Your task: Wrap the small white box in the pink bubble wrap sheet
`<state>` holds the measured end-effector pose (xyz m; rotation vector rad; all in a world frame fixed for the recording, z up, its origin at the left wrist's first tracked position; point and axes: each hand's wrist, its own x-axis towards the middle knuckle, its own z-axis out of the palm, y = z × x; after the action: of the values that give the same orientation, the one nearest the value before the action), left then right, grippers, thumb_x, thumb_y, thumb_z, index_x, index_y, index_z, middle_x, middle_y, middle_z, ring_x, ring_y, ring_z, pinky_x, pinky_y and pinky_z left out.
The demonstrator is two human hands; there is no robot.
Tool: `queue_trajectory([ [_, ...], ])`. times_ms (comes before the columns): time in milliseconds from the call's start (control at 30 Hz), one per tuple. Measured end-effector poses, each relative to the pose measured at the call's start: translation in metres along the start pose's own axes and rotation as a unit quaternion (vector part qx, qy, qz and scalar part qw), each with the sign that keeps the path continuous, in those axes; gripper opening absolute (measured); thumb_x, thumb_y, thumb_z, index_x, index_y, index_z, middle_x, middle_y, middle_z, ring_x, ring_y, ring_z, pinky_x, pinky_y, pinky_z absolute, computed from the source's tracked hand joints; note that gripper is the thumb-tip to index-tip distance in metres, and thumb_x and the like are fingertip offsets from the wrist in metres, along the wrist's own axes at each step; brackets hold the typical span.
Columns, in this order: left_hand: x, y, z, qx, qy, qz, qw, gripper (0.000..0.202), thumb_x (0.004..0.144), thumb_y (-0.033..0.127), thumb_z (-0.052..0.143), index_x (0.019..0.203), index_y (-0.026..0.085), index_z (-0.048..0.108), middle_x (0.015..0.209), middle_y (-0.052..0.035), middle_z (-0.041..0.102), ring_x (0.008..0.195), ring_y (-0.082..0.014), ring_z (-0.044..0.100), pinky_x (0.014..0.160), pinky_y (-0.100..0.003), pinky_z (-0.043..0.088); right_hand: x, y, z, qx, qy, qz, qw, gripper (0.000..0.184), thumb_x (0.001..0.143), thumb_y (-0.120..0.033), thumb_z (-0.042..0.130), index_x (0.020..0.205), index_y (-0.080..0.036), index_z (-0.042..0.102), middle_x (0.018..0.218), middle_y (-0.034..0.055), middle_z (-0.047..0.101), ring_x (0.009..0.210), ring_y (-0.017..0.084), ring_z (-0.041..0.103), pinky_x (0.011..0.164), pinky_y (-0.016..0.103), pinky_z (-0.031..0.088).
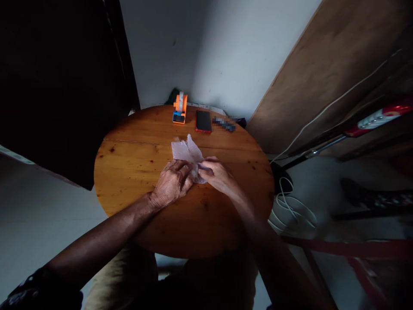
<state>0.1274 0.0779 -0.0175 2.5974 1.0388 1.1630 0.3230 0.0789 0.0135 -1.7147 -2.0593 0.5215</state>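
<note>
A crumpled piece of bubble wrap (pixel 185 150) lies near the middle of the round wooden table (pixel 129 172), its far corners sticking up. My left hand (pixel 174 178) presses on its near left side with the fingers curled over it. From the right, my right hand (pixel 217 172) pinches the wrap's right edge between thumb and fingers. Whether anything is inside the folds cannot be made out.
At the table's far edge stands an orange and blue tape dispenser (pixel 180 107). Beside it are a black, red-edged flat device (pixel 203 121) and a blurred dark object (pixel 224 124). A white cable (pixel 290 206) coils on the floor to the right.
</note>
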Motion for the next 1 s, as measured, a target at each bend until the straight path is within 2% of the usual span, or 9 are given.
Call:
queue_trajectory([
  [67,0.000,0.000,0.000,-0.002,0.003,0.001,1.000,0.031,0.093,0.026,0.047,0.111,0.011,0.068,0.109,-0.0155,0.068,0.099,-0.0268,0.062,0.089,-0.043,0.053,-0.003,-0.001,0.000,-0.017,0.000,-0.015,1.000,0.018,0.084,-0.031,0.054,0.075,-0.020,0.065,0.103,0.0046,0.063,0.081,0.015,0.056,0.067,0.024,0.037],
  [133,0.000,0.001,-0.001,-0.003,0.002,-0.001,1.000,0.032,0.093,0.026,0.047,0.111,0.010,0.068,0.109,-0.0156,0.068,0.099,-0.0268,0.061,0.089,-0.043,0.053,-0.004,0.001,0.001,-0.011,-0.002,0.000,1.000,0.023,0.085,-0.031,0.052,0.069,-0.019,0.062,0.085,0.0028,0.062,0.071,0.014,0.053,0.061,0.024,0.034],
  [200,0.000,0.001,-0.001,0.000,-0.005,-0.007,1.000,0.032,0.092,0.025,0.047,0.111,0.012,0.068,0.110,-0.0147,0.068,0.100,-0.0264,0.060,0.091,-0.042,0.051,-0.003,0.005,0.003,0.023,0.008,0.025,0.999,0.028,0.086,-0.034,0.050,0.063,-0.019,0.056,0.062,-0.0016,0.051,0.059,0.012,0.045,0.054,0.024,0.028],
  [300,0.000,0.002,-0.003,0.008,-0.015,-0.020,1.000,0.031,0.091,0.027,0.049,0.111,0.014,0.069,0.115,-0.0132,0.067,0.105,-0.0268,0.057,0.094,-0.043,0.049,0.000,0.011,0.008,0.067,0.037,0.064,0.995,0.030,0.082,-0.038,0.053,0.059,-0.020,0.051,0.052,-0.0050,0.041,0.052,0.011,0.039,0.051,0.025,0.025],
  [500,0.001,0.003,-0.007,0.029,-0.024,-0.027,0.999,0.034,0.090,0.029,0.052,0.115,0.014,0.070,0.116,-0.0132,0.065,0.103,-0.0280,0.052,0.093,-0.044,0.047,0.005,0.008,0.021,0.079,0.101,0.097,0.987,0.004,0.071,-0.024,0.058,0.074,-0.022,0.057,0.060,-0.0049,0.054,0.055,0.012,0.048,0.054,0.024,0.034],
  [600,0.001,0.003,-0.008,0.027,-0.026,-0.024,0.999,0.034,0.090,0.029,0.052,0.113,0.013,0.071,0.111,-0.0130,0.066,0.101,-0.0276,0.052,0.092,-0.043,0.047,0.007,0.002,0.022,0.114,0.119,0.110,0.980,0.019,0.068,-0.020,0.059,0.087,-0.022,0.059,0.068,-0.0035,0.059,0.060,0.013,0.054,0.055,0.023,0.040],
  [733,0.002,0.002,-0.007,0.023,-0.028,-0.019,0.999,0.035,0.089,0.029,0.052,0.113,0.014,0.072,0.111,-0.0122,0.066,0.099,-0.0278,0.052,0.091,-0.043,0.047,0.007,-0.009,0.020,0.260,0.068,0.142,0.953,0.042,0.073,-0.028,0.060,0.115,-0.024,0.054,0.077,-0.0033,0.061,0.050,0.011,0.052,0.043,0.022,0.042],
  [833,0.002,0.000,-0.006,0.019,-0.025,-0.021,0.999,0.035,0.088,0.028,0.053,0.115,0.015,0.071,0.111,-0.0117,0.066,0.099,-0.0280,0.052,0.090,-0.043,0.047,0.005,-0.017,0.020,0.313,0.057,0.109,0.942,0.051,0.076,-0.032,0.058,0.126,-0.024,0.048,0.074,-0.0045,0.060,0.046,0.010,0.048,0.041,0.022,0.043],
  [1000,0.003,-0.004,-0.004,-0.017,-0.024,-0.030,0.999,0.029,0.087,0.026,0.054,0.106,0.016,0.073,0.110,-0.0116,0.066,0.100,-0.0265,0.054,0.092,-0.042,0.048,0.002,-0.024,0.024,0.226,0.122,-0.007,0.966,0.055,0.082,-0.031,0.056,0.135,-0.020,0.048,0.068,-0.0036,0.060,0.057,0.013,0.052,0.052,0.024,0.046],
])
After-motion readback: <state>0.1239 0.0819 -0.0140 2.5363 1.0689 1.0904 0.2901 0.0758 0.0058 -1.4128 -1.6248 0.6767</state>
